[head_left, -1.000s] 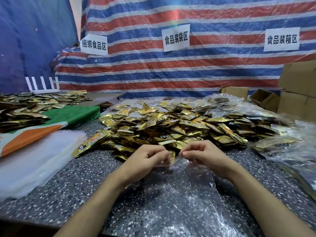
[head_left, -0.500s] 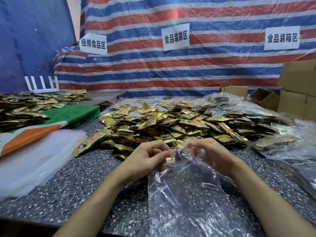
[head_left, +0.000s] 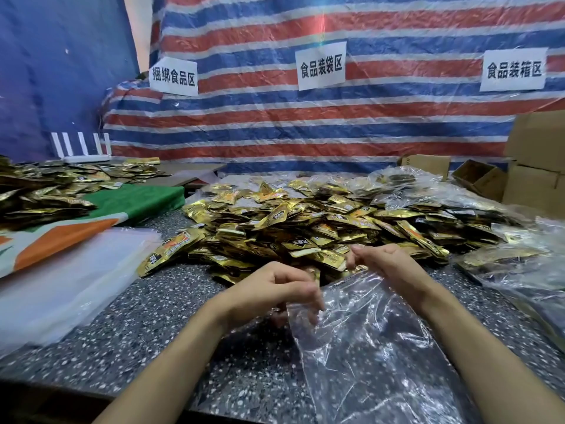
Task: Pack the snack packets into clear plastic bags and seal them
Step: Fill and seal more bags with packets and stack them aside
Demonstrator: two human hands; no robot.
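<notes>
Left hand [head_left: 275, 289], right hand [head_left: 389, 266] — curled fingers on the clear plastic bag [head_left: 370, 350]

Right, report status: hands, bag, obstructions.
Left hand and right hand both grip the clear bag at its mouth. Bag looks empty, unsealed. Snack packets piled just beyond; nothing blocking.

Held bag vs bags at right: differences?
The held bag is empty; the bags at right hold gold packets. The held bag is gripped at its mouth by left hand and right hand; the bags at right lie untouched on the table. Both are clear plastic.
</notes>
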